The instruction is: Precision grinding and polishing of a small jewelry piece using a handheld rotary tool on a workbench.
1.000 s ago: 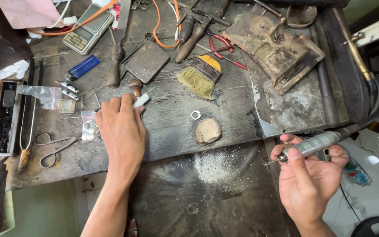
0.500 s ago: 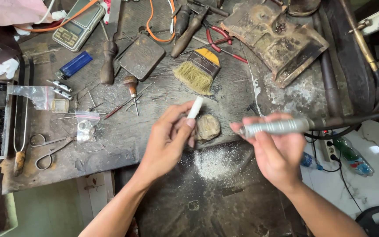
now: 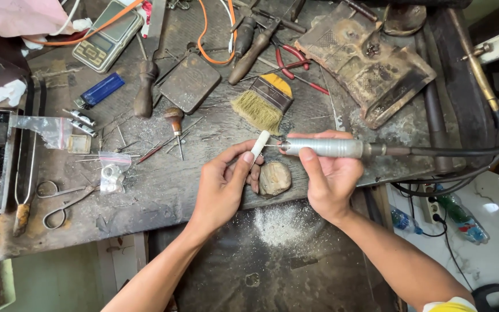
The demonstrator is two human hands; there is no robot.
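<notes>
left hand point(image 3: 222, 188) tilting white stick point(image 3: 259, 144) upper-right, right hand point(image 3: 327, 176) levelling rotary handpiece point(image 3: 324, 148) leftward

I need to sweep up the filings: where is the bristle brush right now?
In the head view, the brush lies on the workbench just above the hands, its tan bristles pointing toward the white stick in the left hand, red-handled pliers behind it.

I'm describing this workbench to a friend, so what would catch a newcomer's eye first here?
First the two hands meeting at mid-bench: the left hand pinches a small white stick, and the right hand holds a silver rotary handpiece with its tip at that stick. Just behind lies a yellow-handled bristle brush, and pale dust sits below the hands.
</notes>
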